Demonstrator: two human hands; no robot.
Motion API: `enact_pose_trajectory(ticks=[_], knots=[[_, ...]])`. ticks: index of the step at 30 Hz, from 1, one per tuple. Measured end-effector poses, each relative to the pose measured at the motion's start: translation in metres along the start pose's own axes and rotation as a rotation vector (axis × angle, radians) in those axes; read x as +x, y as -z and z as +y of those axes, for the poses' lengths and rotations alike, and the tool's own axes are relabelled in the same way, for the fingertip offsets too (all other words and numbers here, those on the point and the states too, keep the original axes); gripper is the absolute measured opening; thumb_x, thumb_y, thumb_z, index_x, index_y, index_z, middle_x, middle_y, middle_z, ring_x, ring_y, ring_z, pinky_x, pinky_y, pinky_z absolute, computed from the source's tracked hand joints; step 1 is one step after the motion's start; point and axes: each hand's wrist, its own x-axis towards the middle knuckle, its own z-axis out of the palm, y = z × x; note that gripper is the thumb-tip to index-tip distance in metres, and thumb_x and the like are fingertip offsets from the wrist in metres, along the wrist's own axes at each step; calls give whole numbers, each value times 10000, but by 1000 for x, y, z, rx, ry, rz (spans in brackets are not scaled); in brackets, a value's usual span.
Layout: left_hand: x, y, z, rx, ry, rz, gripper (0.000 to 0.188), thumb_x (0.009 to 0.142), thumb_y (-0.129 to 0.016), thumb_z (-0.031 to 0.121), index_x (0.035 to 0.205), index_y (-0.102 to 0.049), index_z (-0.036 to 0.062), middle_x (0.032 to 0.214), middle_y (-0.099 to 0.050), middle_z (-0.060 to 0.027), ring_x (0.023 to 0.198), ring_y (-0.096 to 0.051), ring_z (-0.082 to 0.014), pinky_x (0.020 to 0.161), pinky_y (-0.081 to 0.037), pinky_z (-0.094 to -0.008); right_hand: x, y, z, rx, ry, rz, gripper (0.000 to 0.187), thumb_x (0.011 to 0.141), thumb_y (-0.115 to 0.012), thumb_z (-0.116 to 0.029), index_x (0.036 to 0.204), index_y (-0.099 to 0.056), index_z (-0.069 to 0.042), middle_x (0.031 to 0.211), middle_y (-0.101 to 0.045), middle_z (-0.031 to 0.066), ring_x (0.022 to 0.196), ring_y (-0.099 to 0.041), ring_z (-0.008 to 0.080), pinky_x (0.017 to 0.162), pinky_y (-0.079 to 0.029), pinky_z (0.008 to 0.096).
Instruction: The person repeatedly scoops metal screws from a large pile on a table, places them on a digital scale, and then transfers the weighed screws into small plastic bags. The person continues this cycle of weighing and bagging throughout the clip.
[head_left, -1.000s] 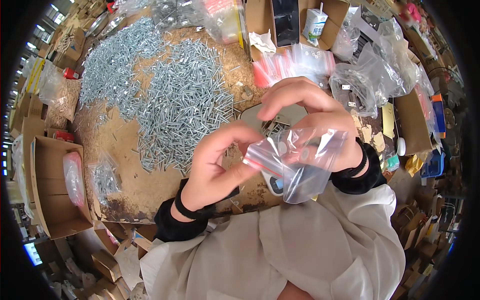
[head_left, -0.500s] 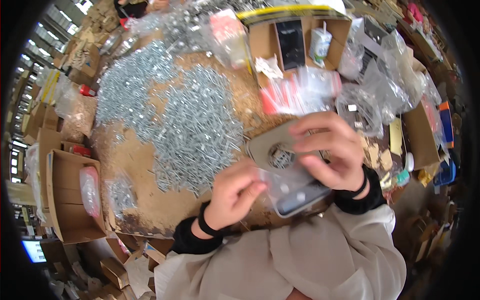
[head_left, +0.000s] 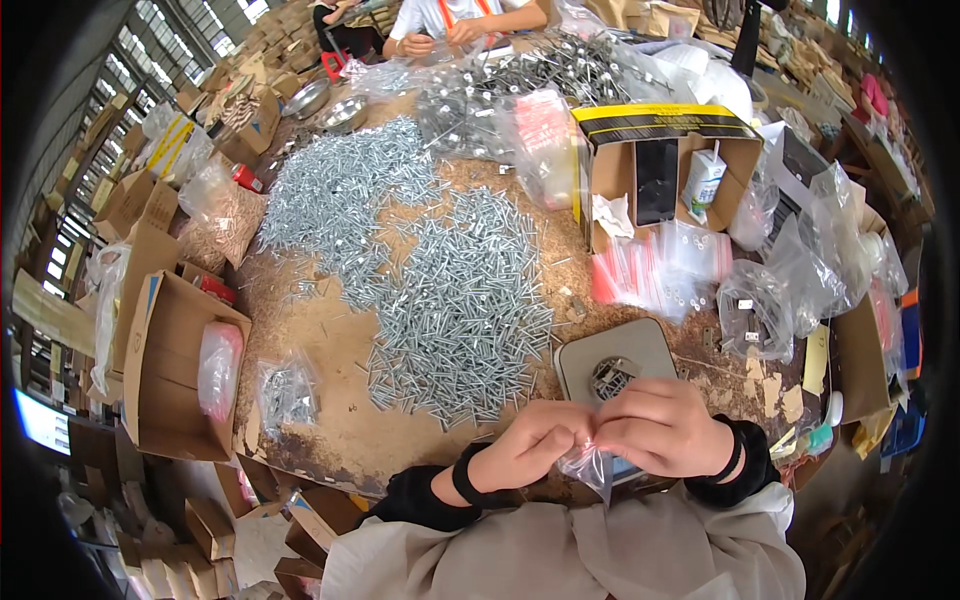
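Both hands meet over the near edge of a digital scale, pinching the top of a small clear plastic bag (head_left: 590,468) that hangs below the fingers. My left hand (head_left: 528,446) is closed on the bag's left side; my right hand (head_left: 668,430) is closed on its right side. What the bag contains is hard to make out. Just beyond my right fingers, a round dish of small metal parts (head_left: 612,378) rests on the grey scale (head_left: 640,345). To the left lies a large heap of silver screws (head_left: 455,310).
A second screw heap (head_left: 340,190) spreads farther left. Flat zip bags (head_left: 660,265) lie before an open carton (head_left: 590,160) holding a phone and a drink carton. An open cardboard box (head_left: 185,370) stands at left, beside a bag of hardware (head_left: 287,392). Another person (head_left: 465,25) sits opposite.
My hands have come together and closed on the bag's top; before, the right hand was raised with fingers spread above the scale. The view has tilted up, bringing the person opposite into sight.
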Motion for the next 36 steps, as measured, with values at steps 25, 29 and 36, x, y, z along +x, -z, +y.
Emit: enact_pose_trajectory(ticks=[25,29,36], knots=[[-2,15,11,-186,210,-33,384,811,-783,0,1120,-562,58,1062,-593,-16,1028,-574,-110,909,-465,-280,-8,39,22,263,-140,-153,671,816,-776,-179,1408,-484,-57,1466,-474,171,1379,-429,360,1166,-295,519],[4,10,16,91,128,166,326,819,-766,-5,1057,-554,65,980,-599,-17,951,-587,-98,852,-476,-272,-33,49,50,108,-428,-310,1054,677,-879,-154,1544,-293,-28,1556,-364,182,1446,-338,375,1192,-278,452],[12,7,8,875,29,299,294,757,-752,-13,975,-576,77,935,-619,-55,913,-593,-209,881,-435,-335,-36,15,61,54,-351,-362,1002,688,-846,-152,1536,-324,-38,1496,-438,190,1430,-354,381,1177,-307,462]])
